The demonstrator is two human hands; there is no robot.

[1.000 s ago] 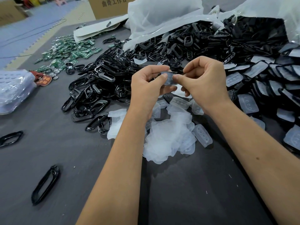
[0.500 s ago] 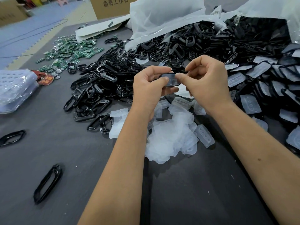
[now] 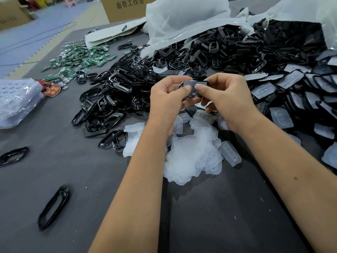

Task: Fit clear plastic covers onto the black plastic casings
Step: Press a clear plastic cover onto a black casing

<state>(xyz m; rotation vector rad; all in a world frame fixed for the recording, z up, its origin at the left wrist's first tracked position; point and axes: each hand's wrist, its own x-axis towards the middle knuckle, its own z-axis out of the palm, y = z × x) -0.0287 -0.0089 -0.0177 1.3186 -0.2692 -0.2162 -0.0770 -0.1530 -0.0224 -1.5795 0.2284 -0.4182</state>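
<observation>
Thumbs press side by side on the clear cover as the left hand and right hand pinch the black casing above the loose covers pile. Seating it well probably means pushing evenly along every edge, with fingers supporting the casing from behind.

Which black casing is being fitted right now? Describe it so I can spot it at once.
Start from the big heap of black casings across the middle of the grey table; just in front of it the left hand and right hand meet. The black casing pinched between them is the only one lifted off the table, with a clear cover under both thumbs.
</observation>
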